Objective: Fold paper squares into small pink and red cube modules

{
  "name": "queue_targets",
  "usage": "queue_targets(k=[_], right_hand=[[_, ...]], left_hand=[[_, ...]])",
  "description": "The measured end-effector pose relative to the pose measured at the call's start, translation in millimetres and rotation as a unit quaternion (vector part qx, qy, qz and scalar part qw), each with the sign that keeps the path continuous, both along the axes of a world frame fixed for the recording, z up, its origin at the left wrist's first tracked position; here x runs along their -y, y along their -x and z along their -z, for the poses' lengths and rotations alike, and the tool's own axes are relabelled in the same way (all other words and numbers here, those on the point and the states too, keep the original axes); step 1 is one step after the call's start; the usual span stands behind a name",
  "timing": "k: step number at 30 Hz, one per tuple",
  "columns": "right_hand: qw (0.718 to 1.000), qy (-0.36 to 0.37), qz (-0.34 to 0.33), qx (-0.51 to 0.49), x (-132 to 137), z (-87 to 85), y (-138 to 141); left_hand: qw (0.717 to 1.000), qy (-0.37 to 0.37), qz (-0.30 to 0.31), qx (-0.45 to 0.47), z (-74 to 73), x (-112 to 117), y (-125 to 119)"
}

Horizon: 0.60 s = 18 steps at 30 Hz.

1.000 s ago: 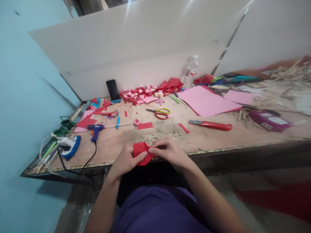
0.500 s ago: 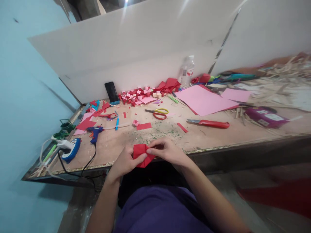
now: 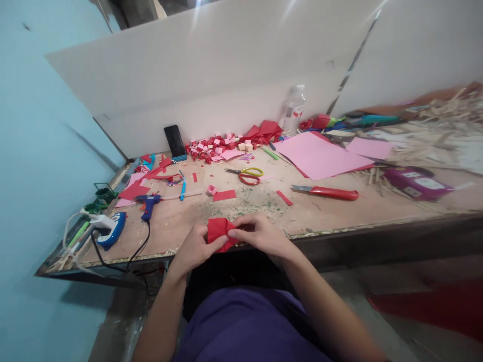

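Between both hands, at the table's front edge, is a creased piece of red paper [image 3: 218, 229]. My left hand [image 3: 195, 250] grips its left side, thumb on top and fingers behind. My right hand [image 3: 260, 235] pinches the right part with thumb and forefinger. The fingers behind the paper are partly hidden. Just beyond lie a flat red paper strip [image 3: 224, 195] and a small pink paper cube [image 3: 212, 189]. Scissors [image 3: 247, 175] with yellow and red handles rest farther back. To the right is a red-handled knife [image 3: 328, 192].
A blue glue gun [image 3: 150, 206] with its cord and a power strip [image 3: 112, 231] are at left. Small red and pink cubes [image 3: 215, 147] lie piled by the white board, near a phone [image 3: 174, 141] and a bottle [image 3: 293, 110]. Pink sheets [image 3: 320, 155] and a purple pack [image 3: 417, 182] are right.
The red paper has tilted and its lower part is folded up, so less hangs below my thumbs. Both hands keep their hold, with the right thumb pressed against the left thumb's tip.
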State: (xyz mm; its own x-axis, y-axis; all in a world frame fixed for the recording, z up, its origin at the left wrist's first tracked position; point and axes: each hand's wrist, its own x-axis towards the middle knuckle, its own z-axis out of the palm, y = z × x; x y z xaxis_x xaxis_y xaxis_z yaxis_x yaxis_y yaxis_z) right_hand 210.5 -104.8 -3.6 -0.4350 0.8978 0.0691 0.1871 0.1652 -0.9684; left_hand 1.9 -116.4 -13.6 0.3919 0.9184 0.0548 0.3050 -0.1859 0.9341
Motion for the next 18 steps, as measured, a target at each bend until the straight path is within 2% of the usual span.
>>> queue_targets(k=[7,18], right_hand=[[1.000,-0.024,0.015,0.014,-0.5,2.2,-0.5],[1.000,-0.018,0.012,0.010,-1.8,2.9,0.7]], left_hand=[[1.000,0.005,-0.001,-0.001,-0.9,-0.8,-0.9],[0.999,0.038,-0.009,0.017,1.7,-2.6,-0.5]])
